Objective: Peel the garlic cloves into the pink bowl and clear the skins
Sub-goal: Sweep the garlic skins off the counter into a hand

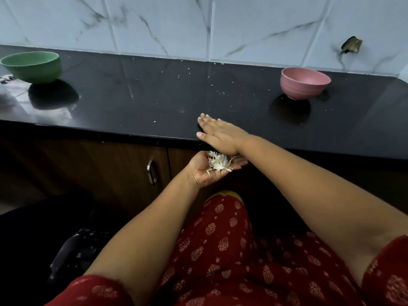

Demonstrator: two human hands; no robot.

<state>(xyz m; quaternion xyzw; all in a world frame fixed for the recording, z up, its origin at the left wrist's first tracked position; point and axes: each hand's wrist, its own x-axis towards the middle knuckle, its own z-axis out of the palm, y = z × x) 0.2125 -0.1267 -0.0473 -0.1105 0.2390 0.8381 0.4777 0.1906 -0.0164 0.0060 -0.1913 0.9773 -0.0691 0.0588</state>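
Note:
My left hand [212, 171] is cupped palm up just below the counter's front edge, with a small heap of white garlic skins [218, 163] lying in the palm. My right hand [218, 133] lies flat, fingers straight, on the black counter [154, 102] right at its front edge, directly above the left hand. The pink bowl [305, 83] stands at the back right of the counter, well apart from both hands; its inside is hidden from this angle. Tiny skin flecks are scattered over the counter's middle.
A green bowl [33, 66] stands at the counter's far left. White marbled wall tiles rise behind the counter. Below it are dark wooden cabinet doors with a metal handle [151, 172]. A dark bag or bin [72, 252] with pale flecks sits on the floor at lower left.

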